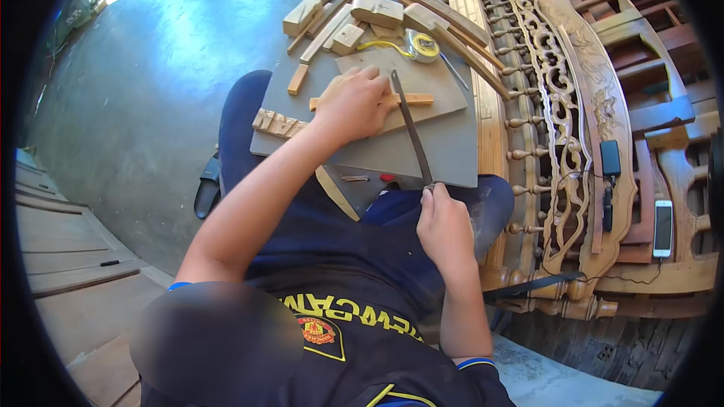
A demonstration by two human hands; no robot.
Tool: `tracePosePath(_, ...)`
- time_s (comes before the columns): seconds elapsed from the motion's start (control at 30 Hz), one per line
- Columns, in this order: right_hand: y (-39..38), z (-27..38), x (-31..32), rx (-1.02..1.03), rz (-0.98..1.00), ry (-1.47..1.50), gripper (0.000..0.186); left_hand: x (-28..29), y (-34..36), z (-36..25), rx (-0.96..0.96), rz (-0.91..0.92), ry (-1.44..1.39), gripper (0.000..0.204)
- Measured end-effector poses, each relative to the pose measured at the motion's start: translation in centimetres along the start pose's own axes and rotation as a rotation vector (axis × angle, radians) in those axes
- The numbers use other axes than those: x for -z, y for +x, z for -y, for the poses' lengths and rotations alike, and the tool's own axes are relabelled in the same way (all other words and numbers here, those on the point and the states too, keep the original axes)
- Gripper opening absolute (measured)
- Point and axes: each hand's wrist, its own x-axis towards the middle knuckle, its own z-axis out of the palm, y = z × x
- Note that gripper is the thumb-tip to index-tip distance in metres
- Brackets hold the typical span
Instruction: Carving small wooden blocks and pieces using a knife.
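My left hand [353, 102] is closed on a narrow wooden strip [417, 99], pinning it to a thin wooden board [445, 98]. That board lies on a grey work surface [460, 158] in front of me. My right hand [446, 222] is wrapped round the near end of a long, dark file [412, 132]. The file points away from me and crosses the strip just right of my left fingers. At the surface's left edge lies a notched wooden piece [277, 123], close to my left forearm.
Wooden blocks [377, 9] and strips crowd the far side, beside a yellow tape measure [424, 47]. Carved furniture panels [558, 120] stand along the right, with a phone [663, 228] and black adapter [610, 158] on them. A dark sandal [206, 194] lies on the floor at left.
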Motion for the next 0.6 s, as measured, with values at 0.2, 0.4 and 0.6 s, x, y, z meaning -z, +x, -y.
tracePosePath(0.2,0.5,1.2,0.5,0.016,0.055,-0.014,0.024,0.4,-0.3,0.4,0.036,0.025,0.028,0.022)
tracePosePath(0.4,0.3,0.0,0.2,0.010,0.015,0.041,0.023,0.4,-0.3,0.1,0.031,0.026,0.026,0.022)
tracePosePath(0.6,1.7,0.9,0.3,0.060,0.006,-0.012,0.025,0.7,-0.3,-0.3,0.029,0.069,0.031,0.021)
